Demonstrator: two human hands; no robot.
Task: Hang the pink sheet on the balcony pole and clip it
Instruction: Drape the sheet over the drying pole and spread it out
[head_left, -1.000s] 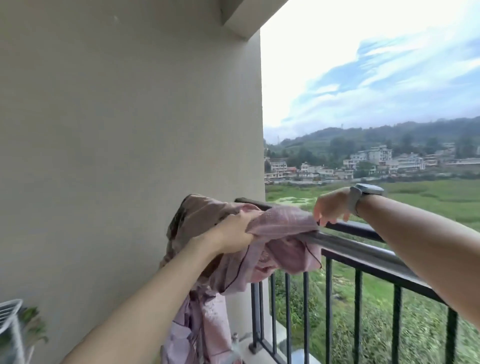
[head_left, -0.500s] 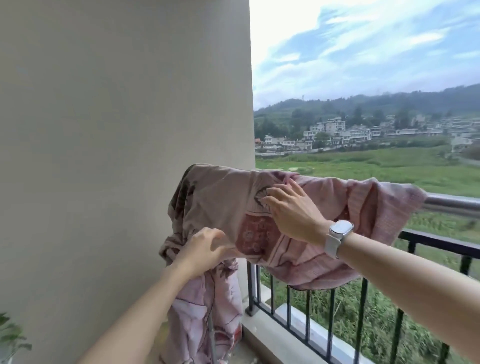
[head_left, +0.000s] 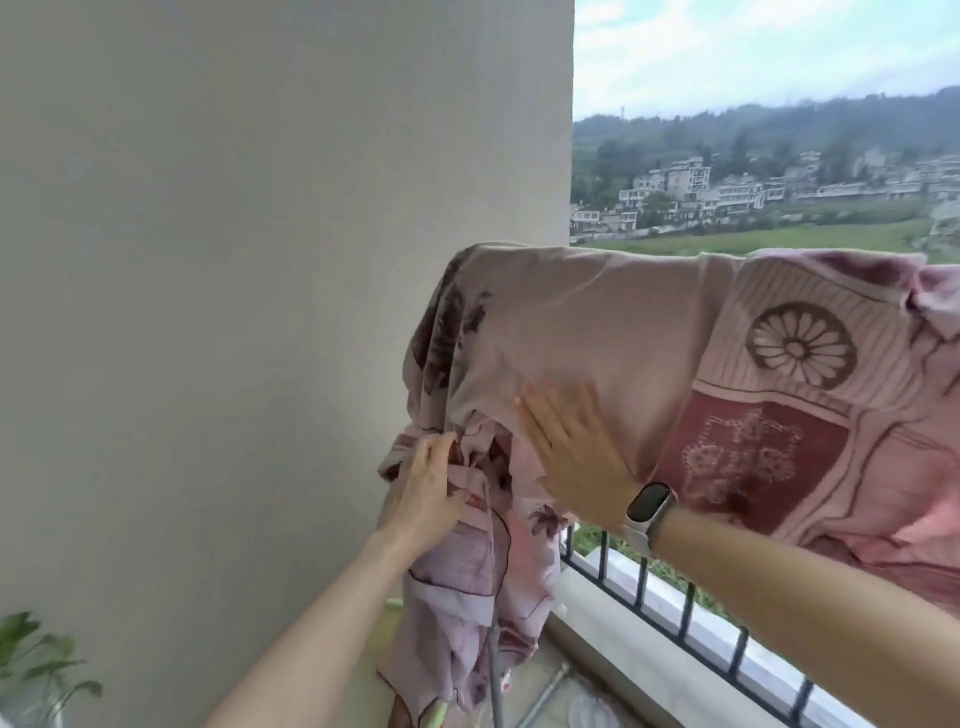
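the pink sheet (head_left: 597, 332) hangs draped over the balcony pole, which it hides completely, spreading from the beige wall (head_left: 234, 312) to the right edge of view, its bunched left end trailing down toward the floor. the right hand (head_left: 571, 447), smartwatch (head_left: 647, 512) on its wrist, lies flat on the cloth with fingers straight and close together. the left hand (head_left: 428, 488) rests against the gathered folds at the sheet's left edge, fingers curled into them, apparently holding a fold. the black railing (head_left: 675, 592) shows below the sheet, a plant (head_left: 36, 660) at lower left
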